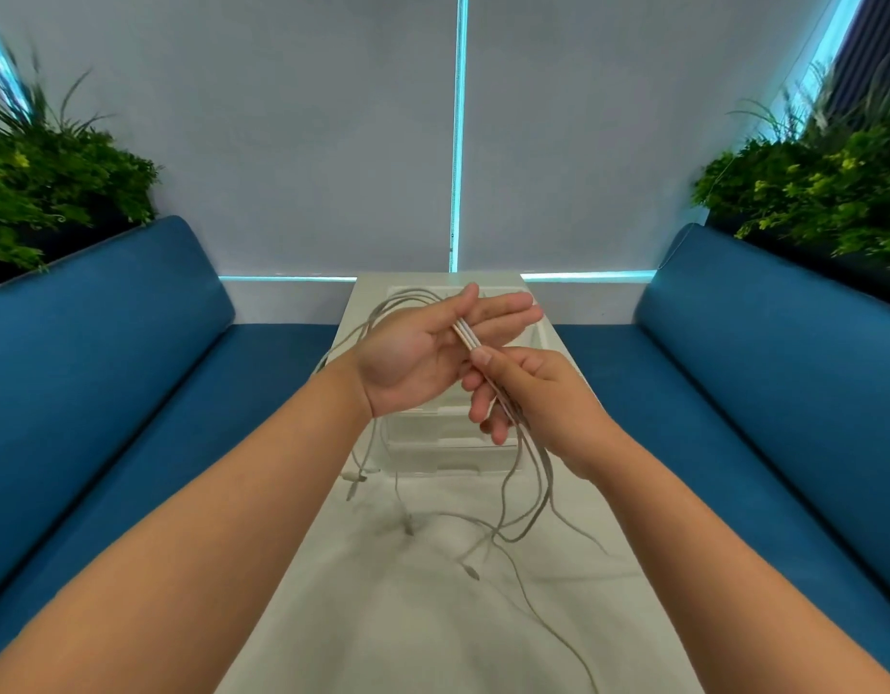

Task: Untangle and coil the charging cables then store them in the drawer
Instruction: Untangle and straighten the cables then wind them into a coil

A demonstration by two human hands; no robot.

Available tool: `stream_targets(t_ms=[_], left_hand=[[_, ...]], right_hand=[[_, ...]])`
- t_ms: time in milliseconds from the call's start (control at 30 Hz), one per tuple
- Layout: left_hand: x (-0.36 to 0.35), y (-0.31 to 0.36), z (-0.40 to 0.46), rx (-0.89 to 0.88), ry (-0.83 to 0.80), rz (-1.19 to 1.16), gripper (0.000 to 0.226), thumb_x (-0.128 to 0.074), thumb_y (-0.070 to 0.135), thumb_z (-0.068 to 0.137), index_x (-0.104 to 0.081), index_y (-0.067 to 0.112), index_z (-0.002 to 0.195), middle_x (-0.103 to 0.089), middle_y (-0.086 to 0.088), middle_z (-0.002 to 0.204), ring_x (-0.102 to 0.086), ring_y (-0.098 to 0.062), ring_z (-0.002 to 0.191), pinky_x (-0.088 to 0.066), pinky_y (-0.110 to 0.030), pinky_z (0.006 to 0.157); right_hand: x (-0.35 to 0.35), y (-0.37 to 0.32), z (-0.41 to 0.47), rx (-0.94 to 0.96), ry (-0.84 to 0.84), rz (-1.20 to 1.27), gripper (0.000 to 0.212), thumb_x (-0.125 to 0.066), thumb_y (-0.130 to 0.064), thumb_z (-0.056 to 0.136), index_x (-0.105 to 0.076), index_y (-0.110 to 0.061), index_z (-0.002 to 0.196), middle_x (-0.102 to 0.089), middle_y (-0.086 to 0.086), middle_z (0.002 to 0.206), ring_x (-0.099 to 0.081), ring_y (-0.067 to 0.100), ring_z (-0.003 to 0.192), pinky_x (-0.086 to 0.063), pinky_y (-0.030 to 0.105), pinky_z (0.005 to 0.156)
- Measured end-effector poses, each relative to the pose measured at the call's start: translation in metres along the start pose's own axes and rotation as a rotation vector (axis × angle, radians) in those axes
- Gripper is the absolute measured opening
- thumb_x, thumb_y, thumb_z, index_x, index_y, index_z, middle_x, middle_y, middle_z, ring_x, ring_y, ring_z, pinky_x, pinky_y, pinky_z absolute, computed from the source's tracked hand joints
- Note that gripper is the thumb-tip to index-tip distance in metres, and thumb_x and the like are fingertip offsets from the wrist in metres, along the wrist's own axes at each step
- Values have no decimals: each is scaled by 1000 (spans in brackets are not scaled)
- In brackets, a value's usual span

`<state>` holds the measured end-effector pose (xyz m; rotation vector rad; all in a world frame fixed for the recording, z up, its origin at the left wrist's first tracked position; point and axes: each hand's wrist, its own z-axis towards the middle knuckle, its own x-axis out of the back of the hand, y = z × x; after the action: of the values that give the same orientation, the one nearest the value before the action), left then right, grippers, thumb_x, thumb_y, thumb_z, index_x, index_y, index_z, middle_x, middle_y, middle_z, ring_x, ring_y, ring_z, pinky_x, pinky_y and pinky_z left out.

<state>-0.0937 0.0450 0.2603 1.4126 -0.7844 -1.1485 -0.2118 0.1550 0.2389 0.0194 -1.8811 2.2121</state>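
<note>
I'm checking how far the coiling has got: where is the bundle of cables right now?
The cables lie mid-frame across the open left hand, pinched by the right hand, loose ends trailing onto the white table.

Behind both hands point(418, 353), most of the drawer unit point(448, 443), its interior not readable. Cable loops point(398, 303) hidden passing behind the left palm at 11 o'clock. Cable plugs point(409, 527) on the worktop point(408, 618) too small and blurred to identify. 1 strand point(573, 653) cut off at the bottom edge, 6 o'clock.
</note>
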Motion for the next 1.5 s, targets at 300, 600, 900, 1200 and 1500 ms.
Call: stream_targets(t_ms=[300, 600, 900, 1200, 1500], left_hand=[[1, 27, 4, -46, 32, 6, 55, -24, 43, 105, -46, 7, 141, -56, -8, 141, -48, -19, 134, -33, -36, 116], [-13, 39, 1, -79, 72, 168, 46, -31, 38, 105, -58, 9, 127, -66, -5, 128, -45, -35, 93, -45, -22, 48], [-17, 38, 0, -130, 137, -72, 27, -34, 26, 106, -55, 9, 106, -58, 6, 60, -66, -12, 69, -43, -38, 90], [-12, 28, -14, -19, 174, -315, 33, -40, 37, 100, -49, 16, 76, -24, 10, 43, -14, -7, 41, -33, -18, 41], [-29, 25, -20, 74, 118, -194, 43, -31, 48, 102, -36, 21, 69, -9, 9, 53, -7, -7, 43, -14, -11, 36]], right_hand=[[-8, -3, 3, 51, 6, 198, 22, -50, -19, 98, -68, -8, 106, -69, 1, 78, -52, 10, 52, -42, 21, 50], [-17, -23, 11, 148, 51, 249, 22, -50, -20, 99, -68, -8, 97, -68, 3, 74, -52, 12, 51, -42, 22, 48], [-20, -10, 5, 160, 46, 164, 31, -45, -25, 101, -65, -11, 83, -59, 4, 65, -55, 13, 60, -49, 21, 62], [16, 23, 8, -130, 23, -81, 26, -48, -17, 96, -73, -13, 102, -72, 5, 102, -67, 21, 96, -47, 38, 98], [7, -31, 57, 277, -173, -266, 53, -44, 11, 93, -42, -14, 139, -50, 2, 138, -48, 5, 127, -40, 20, 104]])
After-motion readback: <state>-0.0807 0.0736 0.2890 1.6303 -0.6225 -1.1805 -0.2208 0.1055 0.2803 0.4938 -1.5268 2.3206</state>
